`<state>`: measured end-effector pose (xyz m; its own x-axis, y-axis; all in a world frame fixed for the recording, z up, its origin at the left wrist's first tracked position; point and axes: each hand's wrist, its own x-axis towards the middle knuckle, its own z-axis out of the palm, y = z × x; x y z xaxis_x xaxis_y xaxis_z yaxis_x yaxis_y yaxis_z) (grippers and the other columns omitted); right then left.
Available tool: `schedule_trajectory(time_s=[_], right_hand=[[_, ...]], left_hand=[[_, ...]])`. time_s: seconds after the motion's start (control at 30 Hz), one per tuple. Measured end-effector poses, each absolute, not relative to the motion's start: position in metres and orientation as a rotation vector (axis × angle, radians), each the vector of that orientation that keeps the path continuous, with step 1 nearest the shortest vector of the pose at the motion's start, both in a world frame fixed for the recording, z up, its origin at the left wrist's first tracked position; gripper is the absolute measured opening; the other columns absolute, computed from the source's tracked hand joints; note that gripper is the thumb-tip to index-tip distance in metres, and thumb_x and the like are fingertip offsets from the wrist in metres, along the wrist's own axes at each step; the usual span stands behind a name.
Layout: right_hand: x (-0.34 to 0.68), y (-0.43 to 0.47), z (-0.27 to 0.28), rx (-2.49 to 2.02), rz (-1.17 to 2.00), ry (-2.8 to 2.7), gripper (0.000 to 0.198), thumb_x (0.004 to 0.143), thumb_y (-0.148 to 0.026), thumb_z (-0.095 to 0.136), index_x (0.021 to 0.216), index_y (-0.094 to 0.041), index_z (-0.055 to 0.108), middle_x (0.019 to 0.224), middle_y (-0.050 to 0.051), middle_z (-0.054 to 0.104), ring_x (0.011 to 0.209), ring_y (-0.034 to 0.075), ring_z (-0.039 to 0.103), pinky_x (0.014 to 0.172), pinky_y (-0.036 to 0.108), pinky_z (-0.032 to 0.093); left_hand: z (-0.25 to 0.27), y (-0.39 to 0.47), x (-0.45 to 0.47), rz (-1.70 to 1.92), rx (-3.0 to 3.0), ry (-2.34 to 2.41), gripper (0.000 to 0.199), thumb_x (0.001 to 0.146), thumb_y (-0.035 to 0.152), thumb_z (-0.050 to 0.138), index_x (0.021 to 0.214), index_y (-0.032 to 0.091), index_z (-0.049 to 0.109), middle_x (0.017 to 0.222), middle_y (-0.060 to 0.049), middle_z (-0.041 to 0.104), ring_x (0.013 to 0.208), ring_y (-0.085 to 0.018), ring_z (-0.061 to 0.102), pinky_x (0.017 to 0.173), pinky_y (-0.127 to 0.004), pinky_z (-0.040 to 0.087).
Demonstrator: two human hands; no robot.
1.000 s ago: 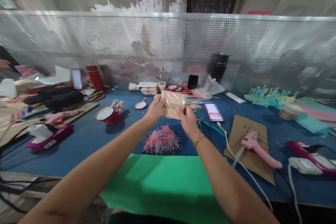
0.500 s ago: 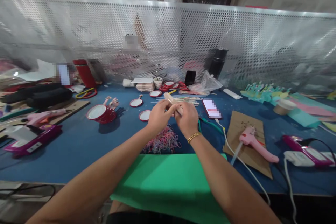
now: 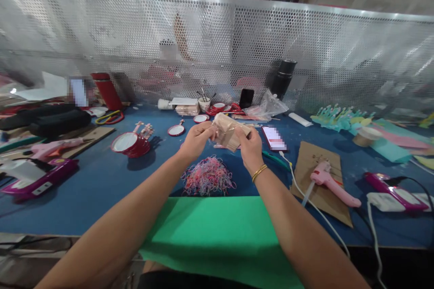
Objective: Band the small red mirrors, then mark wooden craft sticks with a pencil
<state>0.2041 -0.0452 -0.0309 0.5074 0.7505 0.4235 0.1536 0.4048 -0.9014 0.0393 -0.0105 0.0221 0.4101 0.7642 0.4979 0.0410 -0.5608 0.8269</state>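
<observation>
Both hands hold a clear plastic packet of pale wooden sticks (image 3: 231,132) over the middle of the blue table. My left hand (image 3: 200,139) pinches the plastic at the packet's left end. At the right end, my right hand (image 3: 251,148), with a gold bracelet at the wrist, has its thumb on top and fingers beneath. Below them lies a heap of pink and purple small loops (image 3: 209,177), beside a green sheet (image 3: 210,230) at the table's front edge.
Round red-rimmed pieces (image 3: 130,144) are stacked on the left. A phone (image 3: 274,138) lies right of my hands. Farther right, a pink glue gun (image 3: 334,183) rests on cardboard (image 3: 301,167), a white cable (image 3: 322,210) running past. A perforated metal screen (image 3: 203,31) closes the back.
My hands have moved apart. The packet, mostly covered by my fingers before, now shows broadly between them, and the heap of loops is in fuller view.
</observation>
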Motion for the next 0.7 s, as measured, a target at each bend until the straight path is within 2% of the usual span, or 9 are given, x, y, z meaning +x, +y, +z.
schedule_trajectory(time_s=[0.1,0.23,0.4,0.5,0.6,0.7], right_hand=[[0.205,-0.041,-0.034,-1.046,0.580,-0.882,0.046,0.083,-0.061,0.058,0.099,-0.018,0.060,0.093,0.004,0.070,0.082,0.019,0.064,0.074,0.032,0.053],[0.206,-0.042,-0.029,-1.046,0.616,-0.833,0.046,0.084,-0.063,0.054,0.096,-0.019,0.059,0.088,0.005,0.070,0.079,0.020,0.065,0.069,0.031,0.053],[0.205,-0.045,-0.024,-1.034,0.716,-0.777,0.046,0.086,-0.064,0.051,0.093,-0.019,0.057,0.083,0.006,0.070,0.071,0.019,0.065,0.062,0.032,0.053],[0.208,-0.044,-0.028,-1.120,0.569,-0.815,0.045,0.088,-0.063,0.047,0.094,-0.019,0.058,0.082,0.007,0.070,0.076,0.021,0.065,0.065,0.033,0.052],[0.212,-0.044,-0.032,-1.258,0.374,-0.870,0.044,0.090,-0.061,0.045,0.091,-0.020,0.059,0.084,0.007,0.069,0.084,0.024,0.064,0.072,0.035,0.051],[0.212,-0.047,-0.032,-1.385,0.249,-0.923,0.042,0.091,-0.060,0.045,0.089,-0.020,0.057,0.089,0.010,0.067,0.091,0.026,0.063,0.079,0.038,0.048]], left_hand=[[0.023,-0.007,0.036,1.195,1.822,0.644,0.033,0.078,0.032,0.054,0.048,0.020,0.047,0.067,-0.005,0.057,0.072,-0.017,0.052,0.072,-0.033,0.046],[0.024,-0.004,0.032,1.159,1.663,0.640,0.034,0.075,0.030,0.054,0.045,0.020,0.042,0.078,-0.009,0.062,0.078,-0.018,0.057,0.073,-0.035,0.052],[0.026,-0.002,0.028,1.062,1.470,0.666,0.039,0.082,0.033,0.052,0.049,0.020,0.035,0.082,-0.010,0.062,0.086,-0.018,0.062,0.081,-0.035,0.056],[0.018,-0.002,0.034,1.112,1.406,0.713,0.036,0.083,0.042,0.057,0.059,0.019,0.044,0.084,-0.008,0.063,0.082,-0.016,0.061,0.073,-0.031,0.056],[0.003,-0.004,0.044,1.182,1.524,0.843,0.038,0.083,0.055,0.059,0.071,0.019,0.053,0.075,-0.003,0.059,0.069,-0.014,0.056,0.060,-0.027,0.049],[-0.007,-0.009,0.051,1.238,1.849,1.065,0.039,0.078,0.055,0.067,0.071,0.020,0.052,0.068,0.000,0.053,0.064,-0.015,0.051,0.061,-0.030,0.045]])
